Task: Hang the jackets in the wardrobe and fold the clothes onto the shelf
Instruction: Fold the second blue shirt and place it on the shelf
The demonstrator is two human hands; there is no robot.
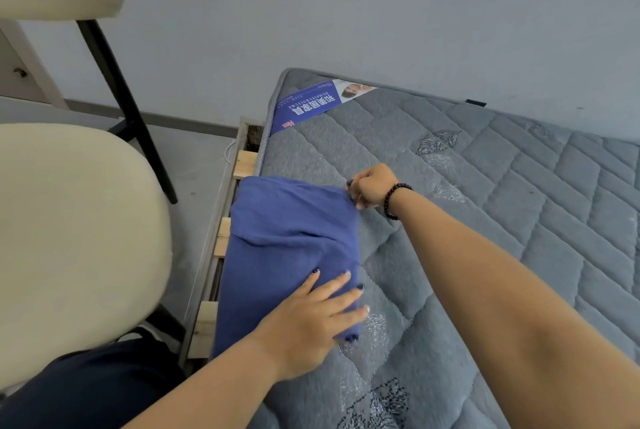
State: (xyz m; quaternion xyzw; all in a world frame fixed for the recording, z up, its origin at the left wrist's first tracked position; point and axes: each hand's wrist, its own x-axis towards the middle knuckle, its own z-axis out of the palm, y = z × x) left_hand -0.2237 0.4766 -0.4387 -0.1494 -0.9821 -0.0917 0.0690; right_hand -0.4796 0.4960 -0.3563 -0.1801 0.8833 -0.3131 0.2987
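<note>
A blue garment (284, 241) lies folded into a long rectangle on the left edge of a grey quilted mattress (485, 186). My left hand (311, 317) presses flat on its near end, fingers spread and straight. My right hand (372, 187), with a dark bead bracelet on the wrist, pinches the far right corner of the garment. No jacket, wardrobe or shelf is in view.
A cream padded chair (69, 238) with a black frame stands close on the left. Wooden bed slats (221, 238) show between chair and mattress. A blue label (308, 106) lies at the mattress's far corner. A grey wall runs behind.
</note>
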